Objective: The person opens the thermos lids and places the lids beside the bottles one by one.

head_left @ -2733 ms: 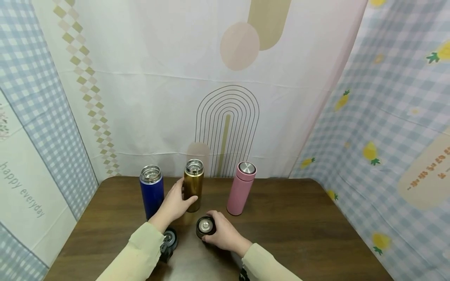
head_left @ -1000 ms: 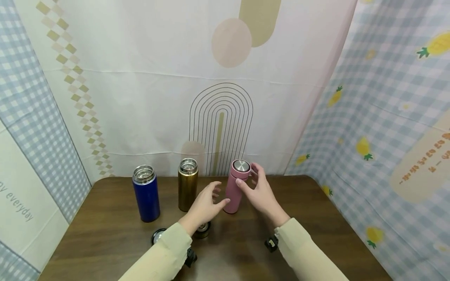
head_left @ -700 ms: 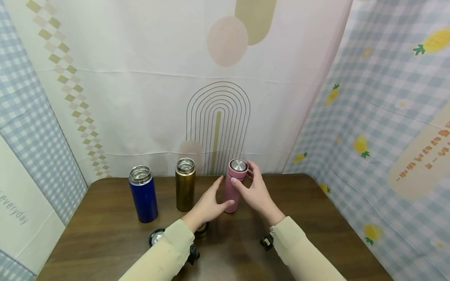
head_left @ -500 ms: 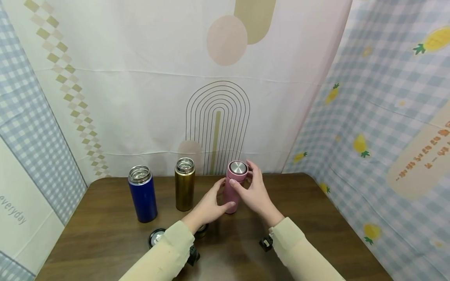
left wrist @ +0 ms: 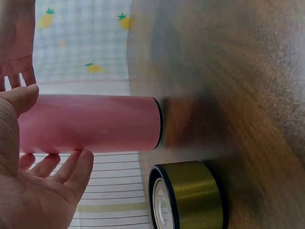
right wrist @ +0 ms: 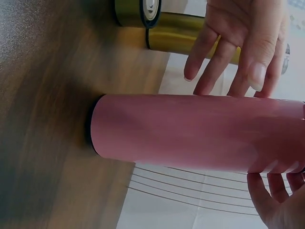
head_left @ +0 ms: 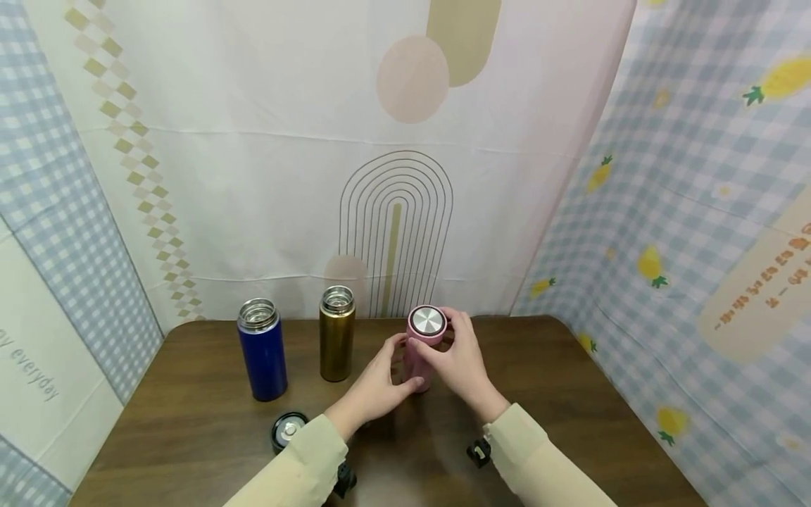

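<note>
A pink thermos (head_left: 416, 366) with a steel-topped lid (head_left: 427, 321) stands between my two hands. My right hand (head_left: 461, 359) grips it near the top, thumb in front and fingers on the far right side. Beside its left side, my left hand (head_left: 374, 384) is spread, with fingertips reaching the wall. In the right wrist view, the left thumb (right wrist: 257, 71) shows apart from the thermos. The base sits at or close to the tabletop; I cannot tell whether it touches.
To the left stand a lidless gold thermos (head_left: 337, 338) and a lidless blue thermos (head_left: 262, 355). A dark lid (head_left: 288, 429) lies near the left sleeve. The gold lid (left wrist: 198, 195) lies by the pink thermos. A patterned cloth (head_left: 285, 211) hangs behind the brown table (head_left: 190, 422).
Earlier my right hand held the gold lid and my left hand the gold thermos. Both then moved to the pink thermos, which has since shifted slightly toward me.
</note>
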### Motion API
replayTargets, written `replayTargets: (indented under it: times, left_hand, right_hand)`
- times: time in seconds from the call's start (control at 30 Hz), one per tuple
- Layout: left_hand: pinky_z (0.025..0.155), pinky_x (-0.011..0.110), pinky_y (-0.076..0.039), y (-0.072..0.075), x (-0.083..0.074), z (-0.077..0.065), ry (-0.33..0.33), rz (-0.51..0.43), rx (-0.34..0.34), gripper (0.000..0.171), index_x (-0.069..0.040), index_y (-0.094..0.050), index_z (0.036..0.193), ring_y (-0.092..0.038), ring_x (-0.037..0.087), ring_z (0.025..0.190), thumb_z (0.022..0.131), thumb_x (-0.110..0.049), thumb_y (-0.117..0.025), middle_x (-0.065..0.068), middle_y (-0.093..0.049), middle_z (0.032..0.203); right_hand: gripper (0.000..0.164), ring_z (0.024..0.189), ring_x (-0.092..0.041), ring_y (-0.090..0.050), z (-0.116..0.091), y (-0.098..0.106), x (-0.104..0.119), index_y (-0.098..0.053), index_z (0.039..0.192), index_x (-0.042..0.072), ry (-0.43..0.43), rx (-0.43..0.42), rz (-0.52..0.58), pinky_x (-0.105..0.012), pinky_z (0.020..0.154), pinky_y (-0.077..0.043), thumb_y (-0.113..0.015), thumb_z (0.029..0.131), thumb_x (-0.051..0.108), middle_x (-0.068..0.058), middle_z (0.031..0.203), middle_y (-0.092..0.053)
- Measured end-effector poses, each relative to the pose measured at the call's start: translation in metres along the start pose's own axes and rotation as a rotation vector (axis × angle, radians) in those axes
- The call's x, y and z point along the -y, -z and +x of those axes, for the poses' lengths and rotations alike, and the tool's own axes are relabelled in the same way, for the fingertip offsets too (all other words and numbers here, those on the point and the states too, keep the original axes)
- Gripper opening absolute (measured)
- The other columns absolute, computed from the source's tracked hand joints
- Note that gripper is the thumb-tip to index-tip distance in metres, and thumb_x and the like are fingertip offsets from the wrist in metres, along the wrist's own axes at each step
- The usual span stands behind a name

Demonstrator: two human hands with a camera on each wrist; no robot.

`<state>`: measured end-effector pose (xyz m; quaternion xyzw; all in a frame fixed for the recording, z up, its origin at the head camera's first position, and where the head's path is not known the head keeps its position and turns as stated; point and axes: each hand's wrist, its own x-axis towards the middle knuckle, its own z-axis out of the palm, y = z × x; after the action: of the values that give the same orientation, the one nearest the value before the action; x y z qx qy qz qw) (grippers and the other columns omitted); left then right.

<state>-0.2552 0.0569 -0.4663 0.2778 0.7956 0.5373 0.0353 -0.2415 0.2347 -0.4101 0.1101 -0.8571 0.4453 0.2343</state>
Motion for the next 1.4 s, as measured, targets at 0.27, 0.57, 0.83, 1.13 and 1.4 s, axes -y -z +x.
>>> replayTargets:
  times: [0.27,0.57,0.83,1.13,1.4]
  left_hand:
    - [0.103,0.04,-0.04,0.01,-0.008,-0.013,-0.026,0.1,-0.057,0.085,-0.022,-0.023,0.151,-0.042,0.021,0.133,0.085,-0.037,-0.074,0.001,-0.033,0.151]
    - [0.101,0.038,-0.043,0.036,-0.025,-0.043,-0.108,0.184,-0.132,0.085,-0.031,-0.025,0.149,-0.045,0.011,0.125,0.081,-0.047,-0.074,-0.007,-0.039,0.141]
    - [0.092,0.039,-0.047,0.057,-0.032,-0.069,-0.127,0.249,-0.193,0.081,-0.032,-0.034,0.144,-0.051,0.007,0.109,0.078,-0.05,-0.077,-0.014,-0.047,0.131]
    - [0.082,0.031,-0.051,0.078,-0.037,-0.089,-0.136,0.358,-0.195,0.072,-0.038,-0.043,0.136,-0.055,0.0,0.096,0.075,-0.053,-0.077,-0.022,-0.051,0.122]
    - [0.077,0.034,-0.051,0.09,-0.034,-0.103,-0.25,0.626,-0.222,0.078,-0.023,-0.05,0.136,-0.056,0.005,0.09,0.069,-0.046,-0.083,-0.012,-0.058,0.109]
  right_hand:
    - [0.063,0.103,-0.013,-0.053,-0.001,0.003,0.022,-0.054,0.127,0.017,0.082,-0.018,0.027,-0.032,0.084,-0.052,-0.084,0.074,0.033,0.0,0.113,-0.049]
    - [0.057,0.101,-0.019,-0.057,-0.013,0.014,0.084,-0.053,0.127,0.005,0.081,0.026,0.195,-0.033,0.084,-0.052,-0.081,0.078,0.014,-0.007,0.113,-0.053]
    - [0.05,0.108,-0.025,-0.059,-0.021,0.003,0.091,-0.051,0.128,0.006,-0.003,0.163,0.498,-0.034,0.09,-0.051,-0.073,0.084,0.004,-0.012,0.123,-0.054]
    - [0.046,0.102,-0.024,-0.059,-0.031,-0.011,0.071,-0.049,0.127,0.004,0.026,0.245,0.587,-0.032,0.084,-0.052,-0.07,0.087,0.01,-0.015,0.12,-0.054]
    - [0.043,0.094,-0.022,-0.061,-0.043,-0.012,0.056,-0.05,0.126,0.004,0.018,0.343,0.529,-0.035,0.076,-0.056,-0.069,0.087,0.006,-0.015,0.109,-0.059]
